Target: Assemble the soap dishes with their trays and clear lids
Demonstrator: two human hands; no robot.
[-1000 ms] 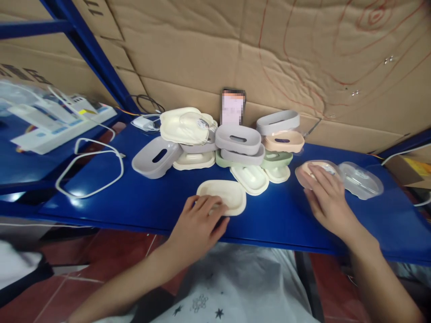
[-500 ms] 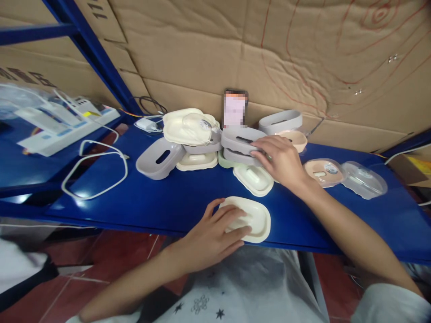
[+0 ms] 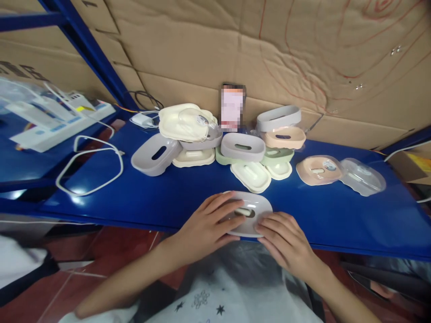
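In the head view, both hands are on a grey oval dish [image 3: 253, 204] at the near edge of the blue desk [image 3: 161, 197], in front of the person's body. The left hand [image 3: 215, 220] has its grip clasped across the left end, fingers spread over the dish and thumb by the near rim. The right hand [image 3: 283, 231] has its grip closed on the right end, fingers bunched together over the rim. A pale ridge [image 3: 245, 211] shows through the dish's slot. Just beyond lies a pale tray [image 3: 251, 177], near a stack with a grey bowl [image 3: 243, 146] on a green one [image 3: 220, 155]. Left of that, a cream wrapped bundle [image 3: 183, 123] lies on top of other pieces, with a tilted grey tub [image 3: 155, 154] beside it. To the right, a long grey piece [image 3: 279, 118] rests above a peach dish [image 3: 286, 137]. Farther right, a peach wrapped piece [image 3: 316, 170] touches a clear wrapped piece [image 3: 362, 177]. A phone [image 3: 232, 105] stands upright at the back against cardboard [image 3: 188, 49]. A white power strip [image 3: 40, 140] lies at far left.
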